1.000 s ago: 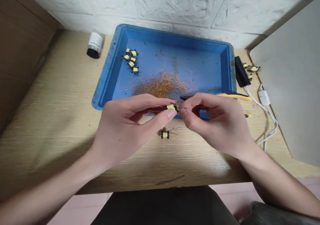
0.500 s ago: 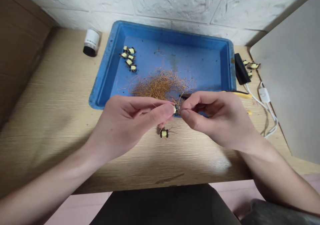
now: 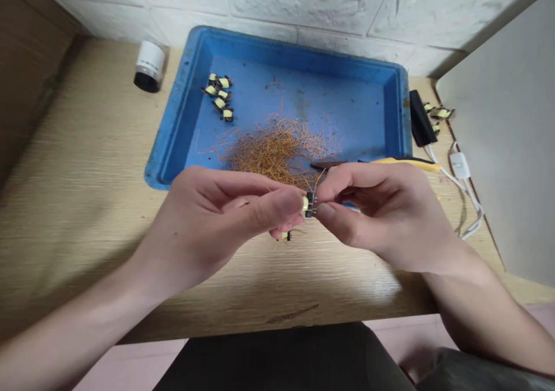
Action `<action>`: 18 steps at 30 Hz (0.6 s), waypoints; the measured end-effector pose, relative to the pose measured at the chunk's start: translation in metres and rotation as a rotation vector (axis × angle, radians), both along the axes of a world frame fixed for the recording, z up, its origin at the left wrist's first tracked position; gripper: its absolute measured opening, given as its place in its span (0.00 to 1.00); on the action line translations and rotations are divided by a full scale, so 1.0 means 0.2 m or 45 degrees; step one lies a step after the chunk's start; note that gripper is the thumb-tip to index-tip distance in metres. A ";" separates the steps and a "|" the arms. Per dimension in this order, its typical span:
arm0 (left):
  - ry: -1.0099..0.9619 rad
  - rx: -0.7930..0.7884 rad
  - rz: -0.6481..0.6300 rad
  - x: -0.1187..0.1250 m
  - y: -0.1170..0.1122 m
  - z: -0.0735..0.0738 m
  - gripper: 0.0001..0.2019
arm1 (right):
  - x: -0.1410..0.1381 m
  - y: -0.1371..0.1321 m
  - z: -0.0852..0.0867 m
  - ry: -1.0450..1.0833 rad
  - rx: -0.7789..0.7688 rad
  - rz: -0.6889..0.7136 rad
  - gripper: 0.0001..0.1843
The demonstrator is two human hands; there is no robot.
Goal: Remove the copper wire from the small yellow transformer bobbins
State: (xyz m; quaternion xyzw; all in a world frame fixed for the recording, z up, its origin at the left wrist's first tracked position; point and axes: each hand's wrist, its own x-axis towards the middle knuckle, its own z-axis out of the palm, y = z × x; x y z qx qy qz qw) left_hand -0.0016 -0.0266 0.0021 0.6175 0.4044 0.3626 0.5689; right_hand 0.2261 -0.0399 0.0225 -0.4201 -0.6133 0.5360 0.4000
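My left hand [image 3: 217, 223] pinches a small black-and-yellow coil part [image 3: 307, 203] between thumb and forefinger, just in front of the blue tray [image 3: 173, 131]. My right hand [image 3: 381, 211] is closed in a pinch on the part's right end, where thin copper wire [image 3: 318, 180] sticks up. A second such part [image 3: 286, 236] lies on the wooden table below my left fingers, mostly hidden. A heap of cut copper wire [image 3: 273, 151] lies in the tray, and several more parts [image 3: 219, 95] sit in its far left corner.
Yellow-handled pliers [image 3: 390, 162] rest on the tray's front right rim. A white and black cylinder [image 3: 146, 67] lies at the back left. A black adapter [image 3: 420, 125] with white cable [image 3: 463, 183] and a few parts [image 3: 437, 113] sit right, beside a grey panel [image 3: 507, 148].
The part has turned in my fingers so its black end faces up. Both hands have dropped slightly towards me and now cover most of the loose part on the table.
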 end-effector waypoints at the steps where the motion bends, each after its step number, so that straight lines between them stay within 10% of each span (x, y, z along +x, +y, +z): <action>1: -0.006 0.002 0.003 0.00 0.00 0.00 0.13 | 0.00 0.00 0.00 -0.002 -0.003 -0.003 0.08; 18: 0.089 0.168 0.069 0.02 0.01 0.03 0.02 | -0.01 0.00 -0.01 -0.034 0.079 0.007 0.11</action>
